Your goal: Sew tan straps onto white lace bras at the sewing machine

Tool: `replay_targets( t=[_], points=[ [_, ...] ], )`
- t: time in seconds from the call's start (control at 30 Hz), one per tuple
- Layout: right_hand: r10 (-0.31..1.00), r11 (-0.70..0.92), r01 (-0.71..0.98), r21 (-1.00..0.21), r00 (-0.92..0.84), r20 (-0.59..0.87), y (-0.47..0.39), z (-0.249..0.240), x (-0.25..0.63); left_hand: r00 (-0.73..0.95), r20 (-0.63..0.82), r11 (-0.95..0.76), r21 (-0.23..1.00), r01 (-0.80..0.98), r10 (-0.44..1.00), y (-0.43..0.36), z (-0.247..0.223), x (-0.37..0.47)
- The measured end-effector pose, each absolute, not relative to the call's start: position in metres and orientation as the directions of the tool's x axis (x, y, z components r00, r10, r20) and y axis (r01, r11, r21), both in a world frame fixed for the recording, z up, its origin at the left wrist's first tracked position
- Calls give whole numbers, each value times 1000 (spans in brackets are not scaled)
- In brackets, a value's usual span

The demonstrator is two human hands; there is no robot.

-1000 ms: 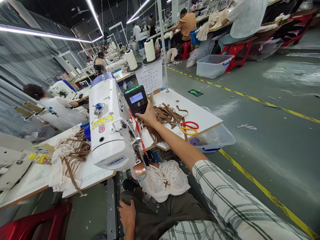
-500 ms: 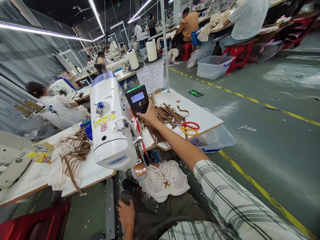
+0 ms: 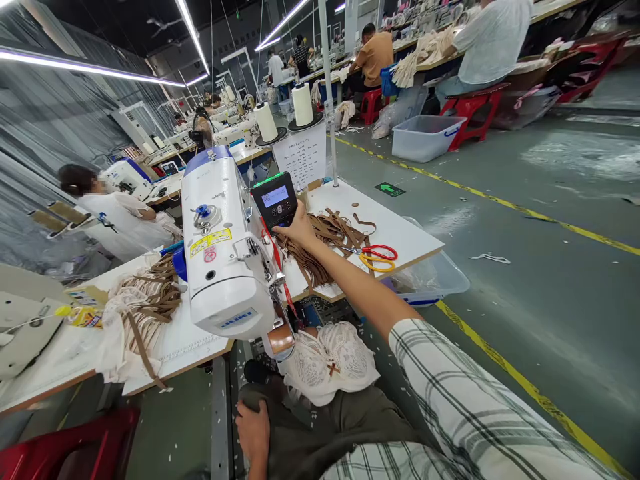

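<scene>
My right hand (image 3: 299, 230) reaches forward and grips the lower right corner of a black control panel (image 3: 274, 200) with a lit display, fixed beside a white sewing machine (image 3: 227, 260). My left hand (image 3: 253, 427) rests on my thigh with nothing in it, fingers apart. A cream lace bra (image 3: 333, 363) with a small brown bow lies over my lap, below the machine's needle end. Under my right forearm, brown straps (image 3: 335, 237) are heaped on the table, with scissors (image 3: 379, 257) with red and yellow handles at their edge.
Another pile of lace and brown straps (image 3: 150, 300) lies left of the machine. Thread cones (image 3: 303, 105) stand behind it by a printed sheet (image 3: 301, 157). A clear plastic bin (image 3: 440, 280) sits under the table's right edge. A co-worker (image 3: 107, 213) sits at the left.
The camera view has shifted very slightly. Both hands stay where they were, the right on the control panel, the left on my thigh.
</scene>
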State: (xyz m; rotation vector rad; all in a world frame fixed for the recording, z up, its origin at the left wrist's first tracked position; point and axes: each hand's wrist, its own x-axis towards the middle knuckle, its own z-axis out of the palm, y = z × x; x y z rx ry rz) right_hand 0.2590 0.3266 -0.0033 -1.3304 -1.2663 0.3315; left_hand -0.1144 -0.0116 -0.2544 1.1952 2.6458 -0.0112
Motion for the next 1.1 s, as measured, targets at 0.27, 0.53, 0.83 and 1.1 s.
replay_targets(
  t=[0.27,0.53,0.83,1.1],
  points=[
    [788,331,445,-832,355,503,328,-8,259,-630,-197,655,94,750,751,-14,-253,-113],
    [805,306,444,-842,352,478,323,-3,258,-634,-190,657,103,747,750,-15,-250,-112],
    [801,319,446,-836,344,489,323,-3,258,-632,-206,659,102,745,747,-14,-250,-113],
    [781,337,449,-827,357,512,324,-5,258,-632,-220,662,105,742,743,-15,-250,-113]
  ],
)
